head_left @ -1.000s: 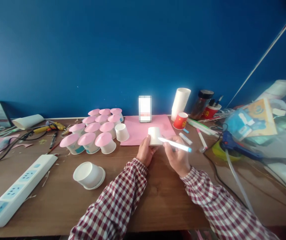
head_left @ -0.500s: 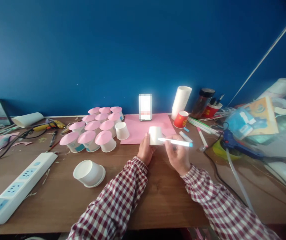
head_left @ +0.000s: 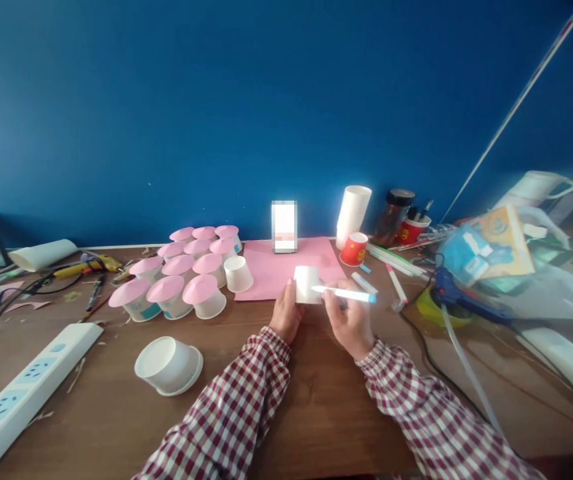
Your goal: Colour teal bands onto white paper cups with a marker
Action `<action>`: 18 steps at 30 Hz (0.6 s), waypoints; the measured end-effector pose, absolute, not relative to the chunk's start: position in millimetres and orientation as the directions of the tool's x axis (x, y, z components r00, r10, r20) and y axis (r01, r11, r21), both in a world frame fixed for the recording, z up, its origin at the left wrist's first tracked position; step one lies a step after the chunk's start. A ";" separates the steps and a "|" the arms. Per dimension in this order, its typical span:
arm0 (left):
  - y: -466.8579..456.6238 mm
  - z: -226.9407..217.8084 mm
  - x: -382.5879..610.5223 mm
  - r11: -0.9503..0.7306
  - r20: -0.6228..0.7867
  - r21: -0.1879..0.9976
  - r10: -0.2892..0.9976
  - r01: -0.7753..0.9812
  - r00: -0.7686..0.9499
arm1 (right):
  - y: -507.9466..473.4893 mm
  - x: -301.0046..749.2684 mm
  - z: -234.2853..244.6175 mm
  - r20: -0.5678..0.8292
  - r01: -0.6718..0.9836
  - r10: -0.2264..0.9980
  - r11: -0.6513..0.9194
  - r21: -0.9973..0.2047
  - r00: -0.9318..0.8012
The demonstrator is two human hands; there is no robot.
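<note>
My left hand (head_left: 286,312) is closed around the left side of a white paper cup (head_left: 307,285), held over the table's middle. In my right hand (head_left: 349,321) is a white marker with a light blue end (head_left: 349,293); its tip points left and meets or nearly meets the cup's side. Behind the cup lies a sheet of pink paper (head_left: 261,267). Left of it, another white paper cup (head_left: 239,274) stands beside several cups topped with pink paper cones (head_left: 167,289). Closer to me, a larger white paper cup (head_left: 168,365) rests upside down.
A white power strip (head_left: 26,387) and a yellow glue gun (head_left: 86,265) lie on the left. At the back right stand stacked white cups (head_left: 353,212), a red cup (head_left: 354,249) and a dark-lidded jar (head_left: 395,217). A blue glue gun (head_left: 466,297) and plastic bags (head_left: 506,247) crowd the right.
The whole view has shifted, so everything sits a little lower and further left. Both hands keep the same hold on the cup and the marker.
</note>
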State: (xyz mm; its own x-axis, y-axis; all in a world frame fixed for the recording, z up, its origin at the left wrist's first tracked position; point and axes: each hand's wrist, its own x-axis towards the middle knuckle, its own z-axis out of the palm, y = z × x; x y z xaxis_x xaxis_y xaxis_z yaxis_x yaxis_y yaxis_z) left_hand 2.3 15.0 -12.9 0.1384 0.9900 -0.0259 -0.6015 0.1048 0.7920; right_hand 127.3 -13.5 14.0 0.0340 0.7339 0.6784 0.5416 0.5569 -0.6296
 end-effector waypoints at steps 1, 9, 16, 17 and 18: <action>15.4 -13.5 2.3 0.107 -0.032 0.794 0.990 -0.599 0.135 | -13.5 127.4 14.1 0.681 0.545 0.732 0.558 -0.626 0.032; 16.0 -12.5 3.9 0.128 -0.117 0.784 0.991 -0.607 0.057 | -7.2 135.7 24.0 0.793 0.574 0.590 0.600 -0.557 0.153; 15.6 -15.3 3.8 0.114 -0.085 0.760 0.994 -0.639 0.076 | -23.4 132.7 23.9 0.860 0.482 0.478 0.804 -0.347 -0.178; 15.6 -15.5 3.6 0.112 -0.089 0.755 0.994 -0.646 0.068 | -26.0 131.5 21.8 0.832 0.469 0.532 0.782 -0.410 -0.159; 15.8 -15.5 3.4 0.118 -0.103 0.753 0.993 -0.647 0.061 | -27.2 130.6 19.4 0.805 0.465 0.581 0.749 -0.471 -0.120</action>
